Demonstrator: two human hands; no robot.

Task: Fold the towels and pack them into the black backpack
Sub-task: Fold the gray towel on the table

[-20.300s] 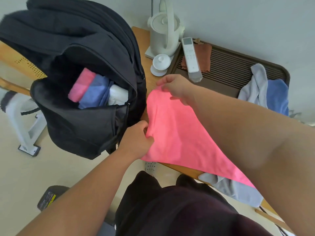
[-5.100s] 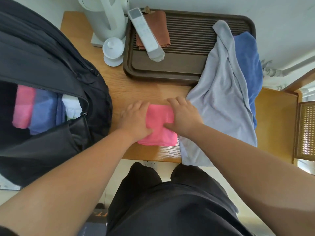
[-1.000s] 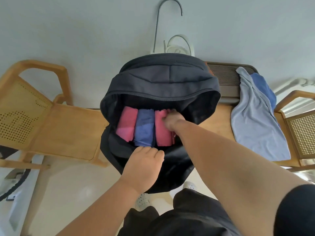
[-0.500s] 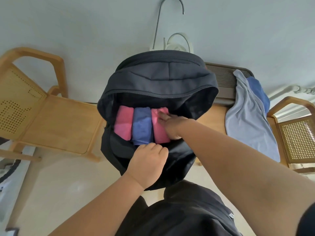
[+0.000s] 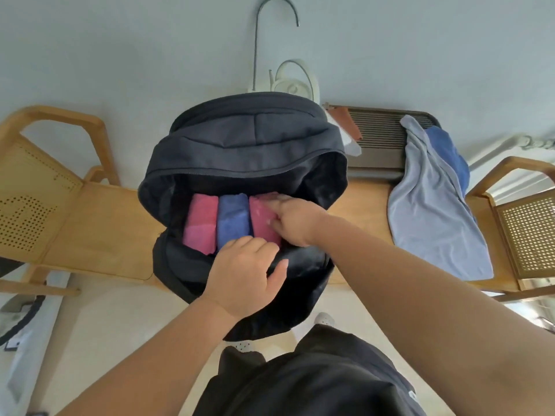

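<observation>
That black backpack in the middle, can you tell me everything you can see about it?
The black backpack looks like soft dark fabric, with a zip round its wide-open main compartment. It sits between a wooden chair and a table, mouth towards the camera. Inside, side by side, are a pink towel, a blue towel and a second pink towel, which the right hand touches. The left hand grips the front rim.

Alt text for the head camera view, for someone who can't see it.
An open black backpack holds three folded towels: left pink towel, blue towel, right pink towel. The right hand touches the right one; the left hand grips the front edge.
</observation>
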